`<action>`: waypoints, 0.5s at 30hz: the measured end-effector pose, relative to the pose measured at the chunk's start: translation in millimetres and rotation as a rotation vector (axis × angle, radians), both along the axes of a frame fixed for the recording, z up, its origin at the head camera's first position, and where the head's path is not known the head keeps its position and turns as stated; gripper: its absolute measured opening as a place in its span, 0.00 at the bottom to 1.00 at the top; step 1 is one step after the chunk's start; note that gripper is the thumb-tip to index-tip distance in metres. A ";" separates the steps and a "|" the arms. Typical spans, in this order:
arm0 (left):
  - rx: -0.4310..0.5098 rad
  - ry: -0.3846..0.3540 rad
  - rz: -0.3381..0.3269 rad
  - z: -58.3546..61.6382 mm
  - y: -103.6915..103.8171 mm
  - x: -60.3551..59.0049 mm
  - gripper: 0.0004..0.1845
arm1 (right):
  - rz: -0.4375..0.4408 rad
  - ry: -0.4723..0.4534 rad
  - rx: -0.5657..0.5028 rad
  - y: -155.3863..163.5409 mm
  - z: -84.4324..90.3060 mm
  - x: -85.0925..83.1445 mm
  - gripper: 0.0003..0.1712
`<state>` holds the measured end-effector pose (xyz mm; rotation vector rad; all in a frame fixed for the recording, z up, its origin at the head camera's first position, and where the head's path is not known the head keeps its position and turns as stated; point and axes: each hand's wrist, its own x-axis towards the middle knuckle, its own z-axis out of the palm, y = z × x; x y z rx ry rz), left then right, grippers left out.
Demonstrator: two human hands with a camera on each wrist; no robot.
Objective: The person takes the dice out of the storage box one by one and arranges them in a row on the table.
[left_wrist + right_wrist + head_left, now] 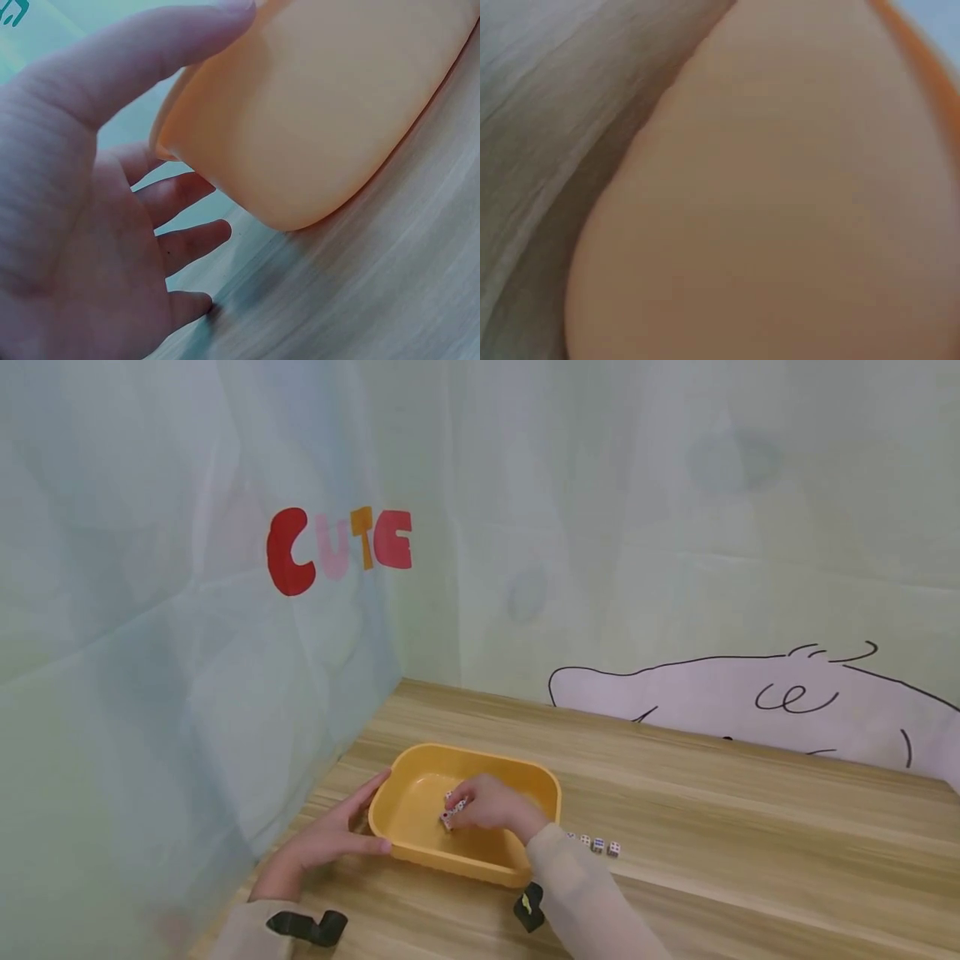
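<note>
Evenly and softly lit throughout, bright, without glare or hot spots. Only faint, diffuse shadows under the yellow tray (480, 860) and along the left hand (326, 843) on the wooden table (750, 860). Reasonably sharp in the head view, though slightly soft and hazy toward the backdrop. Close and somewhat blurred in the left wrist view. Wholly out of focus in the right wrist view, filled with smeared orange and grey.

Smooth matt plastic tub (420, 793) on wood-grain table (750, 827).
</note>
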<state>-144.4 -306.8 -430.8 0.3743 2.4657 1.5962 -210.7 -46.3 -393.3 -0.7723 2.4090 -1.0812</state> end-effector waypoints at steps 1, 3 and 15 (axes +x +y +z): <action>0.001 0.003 -0.001 -0.2 0.1 -0.3 0.55 | -0.001 0.010 0.011 -0.7 -1.1 -0.5 0.08; 0.008 0.009 -0.008 -1.1 0.3 -1.2 0.55 | -0.006 0.016 0.031 -1.6 -3.3 -0.9 0.07; 0.017 0.013 -0.001 -4.0 -0.8 -3.6 0.55 | -0.046 0.008 0.055 -4.6 -11.3 0.5 0.05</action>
